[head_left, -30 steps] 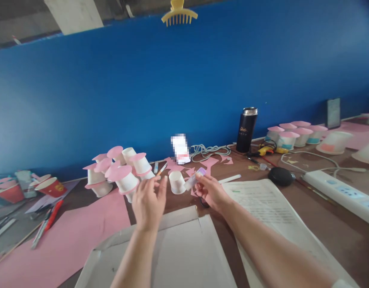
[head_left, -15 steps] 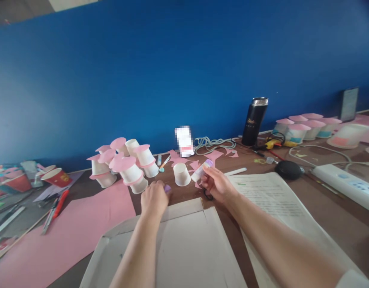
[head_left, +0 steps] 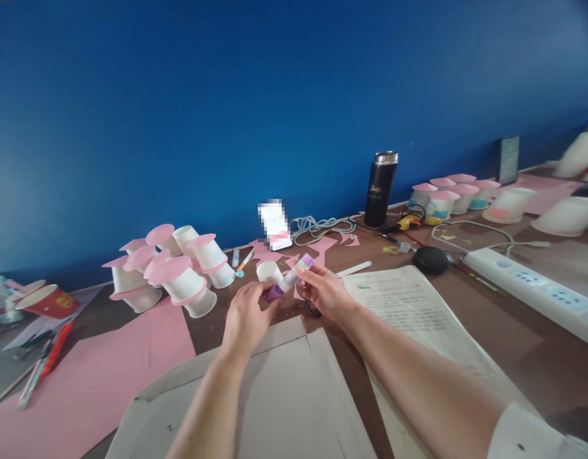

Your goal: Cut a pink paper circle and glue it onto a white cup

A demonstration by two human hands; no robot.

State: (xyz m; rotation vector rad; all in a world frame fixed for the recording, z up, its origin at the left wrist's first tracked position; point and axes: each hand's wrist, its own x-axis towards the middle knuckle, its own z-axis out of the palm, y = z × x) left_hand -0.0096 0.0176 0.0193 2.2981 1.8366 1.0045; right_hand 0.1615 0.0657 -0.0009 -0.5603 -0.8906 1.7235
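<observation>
My right hand point(head_left: 327, 293) pinches a white and purple glue stick point(head_left: 294, 273), holding it at a slant above the table. My left hand point(head_left: 248, 315) is closed on its purple cap point(head_left: 274, 293), which meets the lower left end of the stick; whether it is fully seated I cannot tell. Just behind the cap stands an upside-down white paper cup point(head_left: 269, 271), partly covered by the glue stick. Below both hands lies a grey-white cardboard sheet point(head_left: 294, 395).
Left stand stacked paper cups with pink discs point(head_left: 179, 280), beside pink paper point(head_left: 131, 357) and a red-handled cutter point(head_left: 55, 354). Behind are a phone point(head_left: 276, 226) and pink scraps. On the right are a black bottle point(head_left: 381, 188), printed sheets point(head_left: 394, 306) and a power strip point(head_left: 527, 287).
My left hand has brought the purple cap to the end of the glue stick in my right hand. The view has turned slightly right.
</observation>
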